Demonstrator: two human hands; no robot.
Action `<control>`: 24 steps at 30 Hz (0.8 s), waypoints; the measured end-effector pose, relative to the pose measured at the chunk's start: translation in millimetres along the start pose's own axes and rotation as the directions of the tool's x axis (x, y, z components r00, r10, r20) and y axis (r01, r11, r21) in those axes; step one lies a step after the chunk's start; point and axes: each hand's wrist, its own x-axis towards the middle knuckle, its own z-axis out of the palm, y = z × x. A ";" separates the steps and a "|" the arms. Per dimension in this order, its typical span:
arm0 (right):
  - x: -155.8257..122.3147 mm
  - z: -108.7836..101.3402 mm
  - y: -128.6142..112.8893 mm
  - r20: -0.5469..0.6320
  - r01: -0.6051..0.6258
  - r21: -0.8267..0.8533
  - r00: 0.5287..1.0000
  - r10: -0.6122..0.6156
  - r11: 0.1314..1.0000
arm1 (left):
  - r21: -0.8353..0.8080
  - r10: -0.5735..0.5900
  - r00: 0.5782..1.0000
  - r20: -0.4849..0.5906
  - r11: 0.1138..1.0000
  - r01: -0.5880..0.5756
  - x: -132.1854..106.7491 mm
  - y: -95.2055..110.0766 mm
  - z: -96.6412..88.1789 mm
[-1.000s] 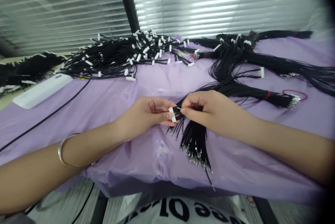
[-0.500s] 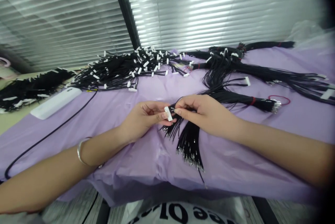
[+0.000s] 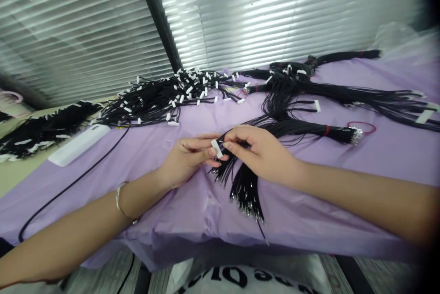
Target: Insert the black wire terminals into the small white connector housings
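My left hand (image 3: 192, 154) pinches a small white connector housing (image 3: 217, 148) between thumb and fingers. Close against its right side, my right hand (image 3: 256, 149) is closed in a pinch on a thin black wire (image 3: 222, 140) at the housing's edge. How far the wire sits in the housing I cannot tell. Beneath both hands, a bundle of black wires (image 3: 248, 188) with shiny metal terminals fans out toward the table's front edge. Behind my right hand lies another black wire bundle (image 3: 309, 128), tied with a red band.
A large heap of black cables with white connectors (image 3: 147, 95) lies at the back left. More wire bundles (image 3: 371, 95) stretch to the right. A white elongated device (image 3: 80, 145) with a black cord rests on the purple cloth (image 3: 165, 211). Blinds (image 3: 240, 14) stand behind.
The view has shifted and tilted slightly. Both hands keep their pinches, with the connector housing and wire held close together as before.
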 end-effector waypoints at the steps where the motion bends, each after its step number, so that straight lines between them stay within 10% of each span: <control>1: 0.4 -0.6 0.2 -0.006 0.001 -0.008 1.000 -0.001 1.000 | -0.007 0.001 1.000 -0.002 1.000 -0.001 0.6 -0.2 0.3; 24: 2.5 -23.8 -7.6 -0.041 0.158 -0.290 0.983 -0.177 0.944 | -0.079 -0.191 0.977 -0.092 0.980 0.184 3.8 9.9 6.6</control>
